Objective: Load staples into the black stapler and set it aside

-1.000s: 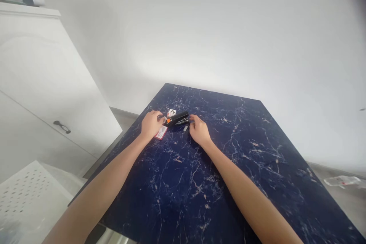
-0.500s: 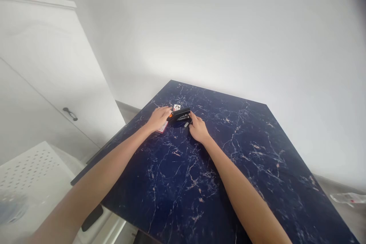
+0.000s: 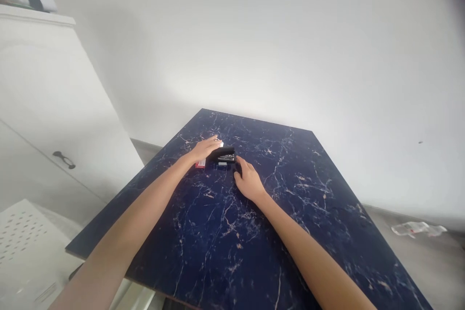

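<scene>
A black stapler (image 3: 225, 151) with silver metal showing between its parts lies on the dark blue marbled table (image 3: 225, 232). My left hand (image 3: 205, 149) is at its left end, fingers stretched out, fingertips by a small white piece (image 3: 221, 144) that they partly cover. Below that palm sticks out a small red and white box (image 3: 200, 163). My right hand (image 3: 249, 181) rests at the stapler's right end, index finger and thumb apart, the index fingertip close to it or touching; I cannot tell which. A small pale grey piece (image 3: 222, 163) lies just in front of the stapler.
A white wall (image 3: 254, 48) rises behind the table. On the left stands a white cabinet (image 3: 43, 87) with a dark handle (image 3: 64, 160), and below it a white perforated surface (image 3: 22, 232). Clear plastic packaging (image 3: 417, 228) lies on the floor at right.
The view has shifted. The stapler now lies level, where it was tilted between both hands. My left fingers have moved to the white piece; my right hand has drawn back slightly.
</scene>
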Demonstrator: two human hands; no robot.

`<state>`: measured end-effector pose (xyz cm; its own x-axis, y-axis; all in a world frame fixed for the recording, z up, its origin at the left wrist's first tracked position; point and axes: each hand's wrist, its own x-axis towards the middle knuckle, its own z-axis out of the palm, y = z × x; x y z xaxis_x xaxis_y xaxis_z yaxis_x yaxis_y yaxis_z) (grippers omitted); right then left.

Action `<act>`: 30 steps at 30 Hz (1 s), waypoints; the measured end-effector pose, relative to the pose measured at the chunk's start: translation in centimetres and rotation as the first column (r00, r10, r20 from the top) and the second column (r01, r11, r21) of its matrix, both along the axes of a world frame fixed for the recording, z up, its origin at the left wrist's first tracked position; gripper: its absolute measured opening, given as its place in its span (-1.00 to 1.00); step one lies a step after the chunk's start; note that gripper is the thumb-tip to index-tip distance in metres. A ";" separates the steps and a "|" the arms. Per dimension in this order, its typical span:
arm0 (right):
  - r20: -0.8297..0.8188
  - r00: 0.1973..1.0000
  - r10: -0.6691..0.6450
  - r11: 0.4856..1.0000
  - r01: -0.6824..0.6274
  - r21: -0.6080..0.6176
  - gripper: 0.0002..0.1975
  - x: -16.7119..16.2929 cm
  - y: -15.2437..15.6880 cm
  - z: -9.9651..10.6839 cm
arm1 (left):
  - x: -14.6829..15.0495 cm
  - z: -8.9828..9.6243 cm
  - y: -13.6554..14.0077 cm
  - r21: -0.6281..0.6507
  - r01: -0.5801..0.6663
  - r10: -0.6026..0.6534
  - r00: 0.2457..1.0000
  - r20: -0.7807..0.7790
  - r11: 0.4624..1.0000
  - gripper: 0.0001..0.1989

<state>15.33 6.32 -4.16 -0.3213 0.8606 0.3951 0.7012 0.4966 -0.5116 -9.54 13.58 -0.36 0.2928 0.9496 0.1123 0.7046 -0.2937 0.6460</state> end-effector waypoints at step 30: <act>-0.030 0.984 -0.174 0.978 0.169 -0.118 -0.65 10.9 -7.5 4.8 | 7.6 -0.3 -9.5 0.312 0.345 -0.349 0.936 -0.045 0.885 -0.64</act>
